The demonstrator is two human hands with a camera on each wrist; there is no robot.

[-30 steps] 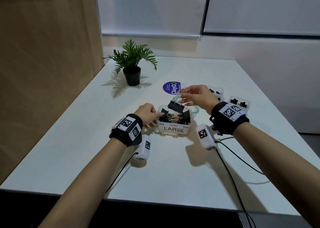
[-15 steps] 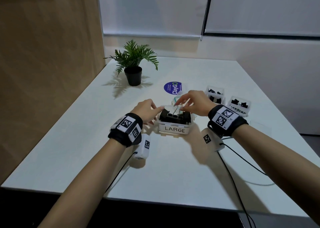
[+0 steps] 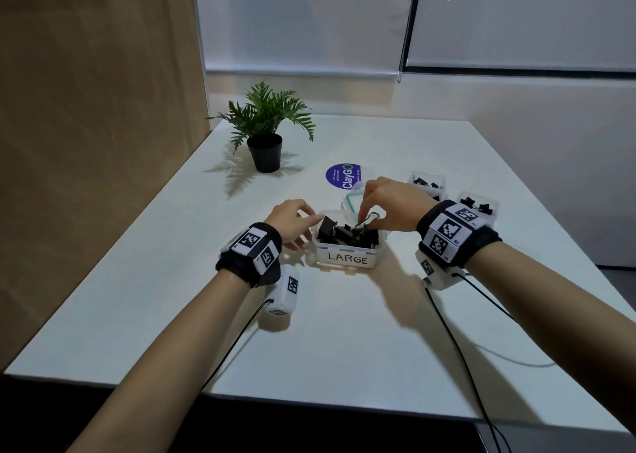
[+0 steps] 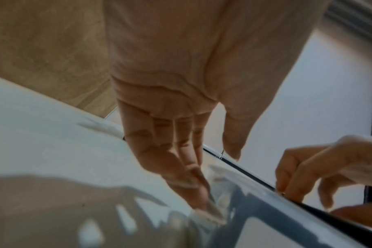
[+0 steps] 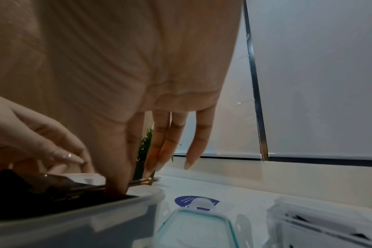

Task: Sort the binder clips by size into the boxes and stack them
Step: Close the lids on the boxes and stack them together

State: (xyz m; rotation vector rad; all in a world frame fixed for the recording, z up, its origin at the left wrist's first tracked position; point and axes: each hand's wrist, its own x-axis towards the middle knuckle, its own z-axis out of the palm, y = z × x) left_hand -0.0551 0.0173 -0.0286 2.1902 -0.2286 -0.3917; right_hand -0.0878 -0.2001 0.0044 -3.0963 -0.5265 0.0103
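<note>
A clear box labelled LARGE [image 3: 347,259] stands mid-table, packed with black large binder clips [image 3: 339,234]. My right hand [image 3: 365,219] reaches over the box from the right. Its thumb and forefinger pinch the silver wire handle of a large binder clip [image 3: 371,216] lying on top of the pile. In the right wrist view the thumb [image 5: 119,186] presses down inside the box's rim [image 5: 74,224]. My left hand [image 3: 311,221] rests straight fingers against the box's left wall and holds nothing; its fingertips [image 4: 204,196] show in the left wrist view.
A lid with a teal seal [image 3: 351,198] lies just behind the LARGE box. Two more clear boxes [image 3: 427,181] [image 3: 479,205] with smaller black clips stand to the right. A potted plant [image 3: 265,132] and a blue sticker [image 3: 343,176] are farther back. Wrist cables trail toward the table's near edge.
My right hand has come down with the clip from above the box, and the clip now lies on the pile. The left hand has stayed at the box's left side.
</note>
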